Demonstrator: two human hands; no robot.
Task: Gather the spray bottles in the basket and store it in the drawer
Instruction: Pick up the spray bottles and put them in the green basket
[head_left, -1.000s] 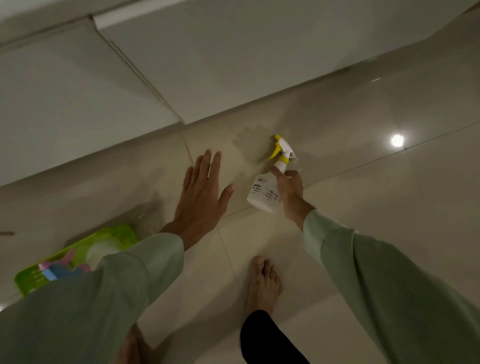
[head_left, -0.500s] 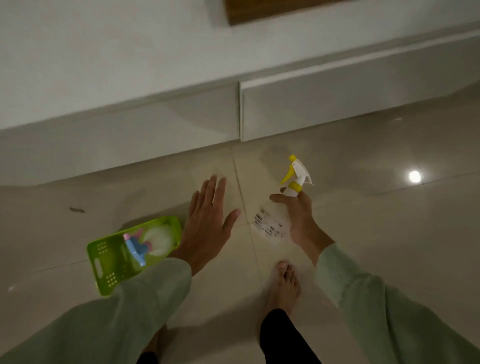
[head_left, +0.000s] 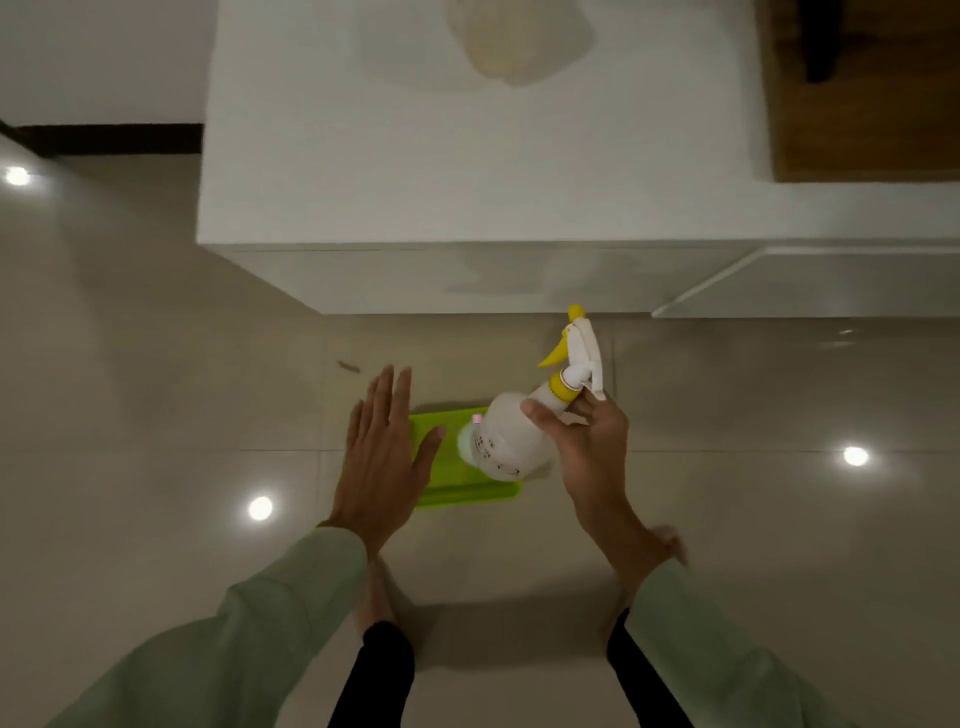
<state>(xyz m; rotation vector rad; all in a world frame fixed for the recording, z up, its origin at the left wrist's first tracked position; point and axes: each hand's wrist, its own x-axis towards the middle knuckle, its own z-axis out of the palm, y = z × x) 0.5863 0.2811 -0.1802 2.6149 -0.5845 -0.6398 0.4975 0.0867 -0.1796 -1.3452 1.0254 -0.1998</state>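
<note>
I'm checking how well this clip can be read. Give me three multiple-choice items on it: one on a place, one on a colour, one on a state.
1. Where is the spray bottle?
A. Held over the green basket
B. On the white cabinet
C. Lying on the floor

2. What colour is the bottle's trigger?
A. Blue
B. Yellow
C. Red

3. How is the left hand?
A. Gripping the basket
B. Closed in a fist
C. Open, fingers spread

Answers: 1 A, the right hand grips its neck above the basket. 2 B, trigger and collar are yellow. 3 C, it is flat and holds nothing.
</note>
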